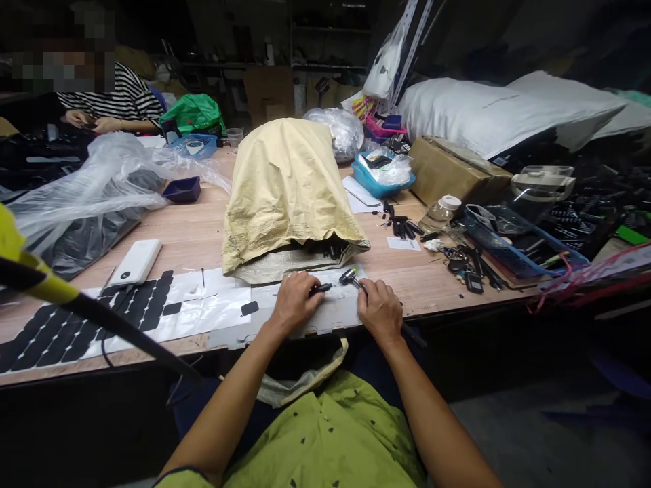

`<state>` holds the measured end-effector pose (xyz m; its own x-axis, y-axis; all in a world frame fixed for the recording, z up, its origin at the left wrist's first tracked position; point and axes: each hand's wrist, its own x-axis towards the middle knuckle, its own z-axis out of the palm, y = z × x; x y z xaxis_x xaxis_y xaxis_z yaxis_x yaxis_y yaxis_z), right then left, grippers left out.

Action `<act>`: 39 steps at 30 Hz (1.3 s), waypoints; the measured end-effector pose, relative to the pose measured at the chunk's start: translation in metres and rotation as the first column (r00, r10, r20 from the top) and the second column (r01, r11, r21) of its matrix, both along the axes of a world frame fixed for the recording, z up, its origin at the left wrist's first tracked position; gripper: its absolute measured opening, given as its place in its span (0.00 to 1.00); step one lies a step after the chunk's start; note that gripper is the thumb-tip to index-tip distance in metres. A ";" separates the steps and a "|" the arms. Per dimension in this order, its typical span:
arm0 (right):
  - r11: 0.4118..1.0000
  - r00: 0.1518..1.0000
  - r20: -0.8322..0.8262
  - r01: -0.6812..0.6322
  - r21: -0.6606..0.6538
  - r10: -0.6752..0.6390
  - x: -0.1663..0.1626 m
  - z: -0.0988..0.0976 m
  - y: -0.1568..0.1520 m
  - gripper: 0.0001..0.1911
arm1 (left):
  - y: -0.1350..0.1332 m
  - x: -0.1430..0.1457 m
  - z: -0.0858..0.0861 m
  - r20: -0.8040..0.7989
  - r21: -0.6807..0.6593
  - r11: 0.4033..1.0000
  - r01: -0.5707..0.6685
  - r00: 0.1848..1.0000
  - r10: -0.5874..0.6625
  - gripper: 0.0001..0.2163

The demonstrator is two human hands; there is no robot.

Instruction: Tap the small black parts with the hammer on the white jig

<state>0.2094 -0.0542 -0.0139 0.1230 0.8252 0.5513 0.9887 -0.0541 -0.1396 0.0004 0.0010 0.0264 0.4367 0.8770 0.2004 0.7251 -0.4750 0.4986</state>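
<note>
My left hand (295,301) is closed around a small black part (320,289), whose tip points right; its exact kind I cannot make out. In my right hand (379,308) is a small hammer (349,276), its dark head with a yellowish face turned toward the left hand. The hammer's dark handle sticks out below the right palm. Both hands rest over a pale grey board (325,313) at the table's front edge. Just beyond them lies a yellow woven sack (289,183), its mouth toward me, with black parts showing inside.
Left are a sheet of black rounded stickers (132,308), a white power bank (136,262) and clear plastic (102,183). Right are black pieces (401,222), a jar (440,211), a blue tray (523,237) and a carton (452,173). A co-worker in striped sleeves (135,95) sits far left.
</note>
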 end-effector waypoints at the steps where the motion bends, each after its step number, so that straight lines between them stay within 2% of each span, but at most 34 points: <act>1: 1.000 1.000 -0.003 0.001 -0.004 -0.001 0.000 0.000 0.000 0.12 | -0.008 0.000 -0.005 0.002 -0.017 1.000 0.002 1.000 -0.002 0.05; 6: 1.000 1.000 -0.007 -0.011 -0.012 0.011 0.002 0.001 -0.001 0.13 | -0.017 0.000 -0.020 0.050 -0.069 0.996 -0.057 0.997 0.060 0.07; 10: 0.997 0.995 -0.075 -0.064 -0.038 0.062 0.009 0.001 0.000 0.13 | -0.012 -0.002 -0.020 0.081 -0.105 0.993 -0.056 0.995 0.065 0.08; 13: 0.994 0.977 -0.189 -0.107 -0.035 0.098 0.013 0.003 -0.002 0.14 | -0.010 -0.003 -0.018 0.079 -0.144 0.988 -0.053 0.995 0.065 0.07; 15: 0.991 0.945 -0.298 -0.137 0.001 0.131 0.012 0.006 -0.005 0.14 | -0.009 -0.002 -0.017 0.078 -0.165 0.985 -0.058 0.994 0.072 0.07; 18: 0.973 0.855 -0.467 -0.224 0.061 0.226 0.002 0.014 -0.013 0.15 | -0.009 0.000 -0.015 0.083 -0.186 0.979 -0.083 0.991 0.100 0.08; 21: 0.947 0.775 -0.555 -0.310 0.082 0.302 -0.012 0.020 -0.021 0.15 | -0.009 0.001 -0.013 0.083 -0.204 0.974 -0.103 0.989 0.122 0.08; 25: 0.934 0.747 -0.579 -0.349 0.078 0.328 -0.023 0.021 -0.029 0.15 | -0.010 0.003 -0.011 0.079 -0.213 0.972 -0.099 0.990 0.118 0.08; 31: 0.931 0.772 -0.542 -0.362 0.052 0.331 -0.025 0.022 -0.032 0.15 | -0.012 0.005 -0.010 0.103 -0.199 0.975 -0.098 0.987 0.120 0.07; 39: 0.938 0.795 -0.505 -0.328 0.110 0.337 -0.025 0.039 -0.032 0.15 | -0.011 0.007 -0.007 0.107 -0.250 0.963 -0.097 0.986 0.127 0.07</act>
